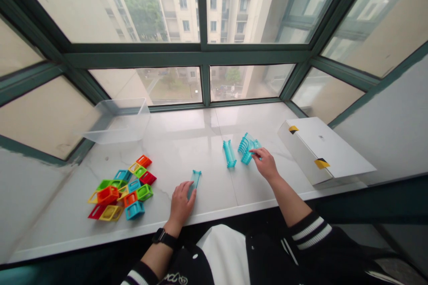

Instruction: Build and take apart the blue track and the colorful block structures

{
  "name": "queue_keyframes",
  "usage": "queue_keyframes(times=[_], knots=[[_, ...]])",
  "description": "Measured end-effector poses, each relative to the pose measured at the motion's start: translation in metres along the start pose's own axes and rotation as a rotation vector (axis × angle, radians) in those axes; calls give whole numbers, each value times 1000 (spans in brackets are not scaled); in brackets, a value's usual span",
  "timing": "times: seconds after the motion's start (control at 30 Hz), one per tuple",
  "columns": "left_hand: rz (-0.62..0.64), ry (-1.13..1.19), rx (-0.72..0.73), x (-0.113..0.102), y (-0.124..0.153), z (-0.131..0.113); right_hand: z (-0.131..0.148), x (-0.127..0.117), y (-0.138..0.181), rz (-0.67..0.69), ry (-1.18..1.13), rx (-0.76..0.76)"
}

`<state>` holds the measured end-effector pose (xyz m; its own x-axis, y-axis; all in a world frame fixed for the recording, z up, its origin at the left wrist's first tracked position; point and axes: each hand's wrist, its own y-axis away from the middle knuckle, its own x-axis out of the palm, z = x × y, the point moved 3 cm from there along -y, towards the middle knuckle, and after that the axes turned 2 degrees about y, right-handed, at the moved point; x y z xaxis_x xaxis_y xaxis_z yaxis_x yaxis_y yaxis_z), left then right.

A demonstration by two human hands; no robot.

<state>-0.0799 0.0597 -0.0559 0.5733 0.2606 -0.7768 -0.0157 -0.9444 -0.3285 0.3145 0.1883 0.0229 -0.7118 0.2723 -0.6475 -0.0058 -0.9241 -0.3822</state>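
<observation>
My left hand (182, 201) rests on the white sill, its fingers and thumb closed around a narrow translucent teal plastic piece (197, 178) whose far end sticks out beyond the fingers. My right hand (265, 163) reaches further forward, thumb and fingers pinched at the edge of a cluster of ribbed, curved teal track pieces (246, 147). Its fingertips hide part of that cluster, and I cannot tell how many pieces are in it. Between my hands, a straight teal track piece (229, 154) lies on the sill, apart from both.
On the left lies a pile of hollow red, orange, yellow, green and blue plastic blocks (107, 195). Behind it stands a clear plastic bin (133, 136) near the window. A white box (334, 149) with yellow-and-black tabs sits at the right. The sill's front edge (214, 219) runs before me.
</observation>
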Motion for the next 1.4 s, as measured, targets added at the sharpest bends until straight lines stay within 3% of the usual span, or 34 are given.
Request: queue_keyframes(times=[1.4], knots=[[18,5,-10,-1,0,-1,2,-3,0,38,5,-18]])
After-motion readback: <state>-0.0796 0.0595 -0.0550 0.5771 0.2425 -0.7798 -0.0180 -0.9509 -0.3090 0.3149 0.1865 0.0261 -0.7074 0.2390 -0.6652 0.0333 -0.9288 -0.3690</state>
